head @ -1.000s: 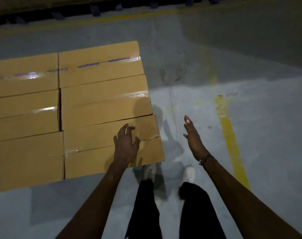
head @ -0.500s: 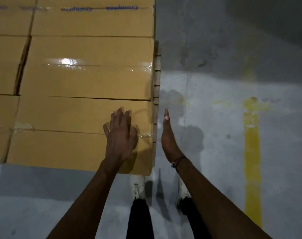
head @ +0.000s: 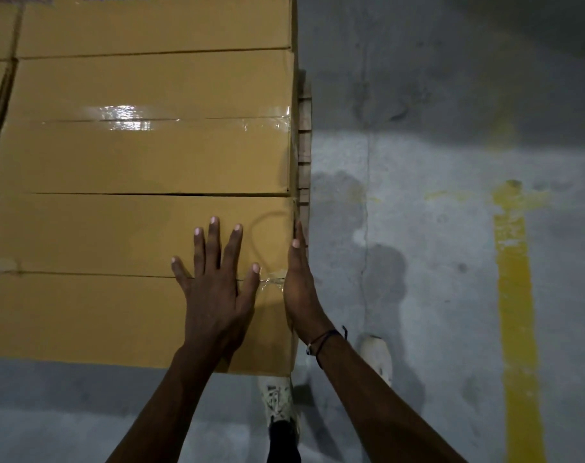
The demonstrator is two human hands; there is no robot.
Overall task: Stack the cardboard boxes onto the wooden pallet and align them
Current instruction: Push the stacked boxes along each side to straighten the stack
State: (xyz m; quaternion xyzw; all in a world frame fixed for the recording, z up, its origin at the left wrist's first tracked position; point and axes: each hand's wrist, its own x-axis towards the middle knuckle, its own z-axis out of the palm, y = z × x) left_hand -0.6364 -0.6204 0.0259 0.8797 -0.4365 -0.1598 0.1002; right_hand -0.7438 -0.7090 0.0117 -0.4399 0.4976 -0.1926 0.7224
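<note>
Hands flat, left atop nearest box, right against side; grey concrete floor (yellow stripe).

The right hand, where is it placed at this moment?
In the head view, the right hand lies flat against the right side of the nearest cardboard box, beside the left hand on its top.
</note>
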